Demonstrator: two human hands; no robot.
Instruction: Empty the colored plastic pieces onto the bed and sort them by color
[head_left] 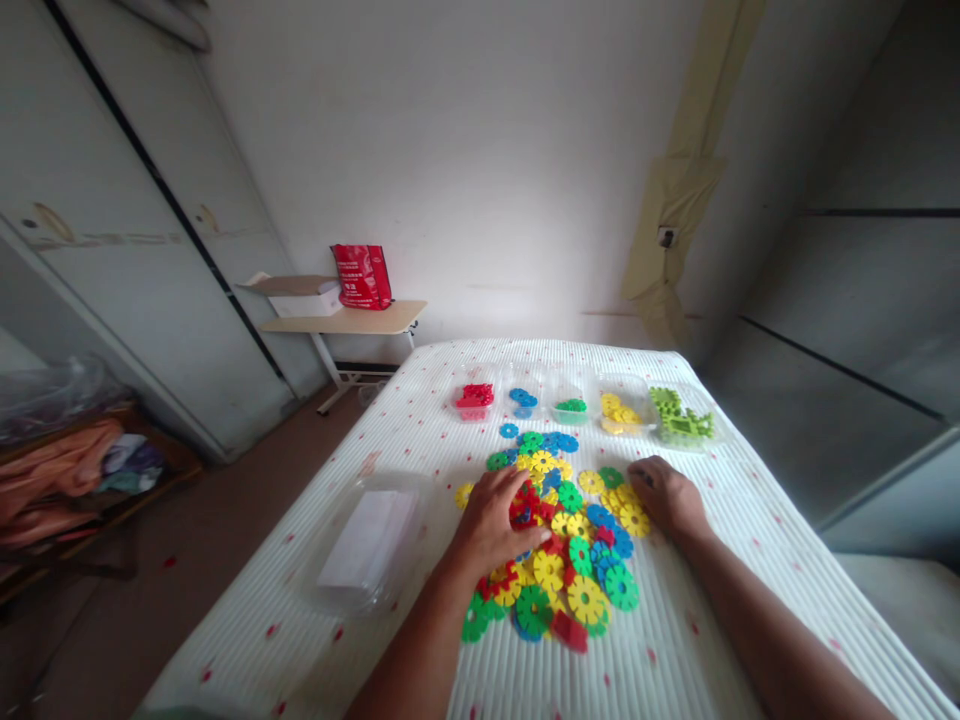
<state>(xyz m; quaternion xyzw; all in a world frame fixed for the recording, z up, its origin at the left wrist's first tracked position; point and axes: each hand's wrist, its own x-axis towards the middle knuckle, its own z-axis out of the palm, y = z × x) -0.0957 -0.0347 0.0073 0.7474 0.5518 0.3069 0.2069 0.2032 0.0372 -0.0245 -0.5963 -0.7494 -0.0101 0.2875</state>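
A heap of flat, notched plastic discs in yellow, green, blue and red covers the middle of the patterned cloth. My left hand reaches over the heap's left side. Its thumb and fingers stand apart around several red pieces, with no firm hold visible. Beside the heap's right edge lies my right hand, loosely bent, near some yellow discs. Its fingertips are partly hidden, and I see nothing held in it. A red block-like piece lies at the heap's near end.
Along the far side stand clear tubs with red pieces, blue discs, green discs, yellow discs and light-green pieces. A clear lid with white paper lies left. Behind, a side table holds a red bag.
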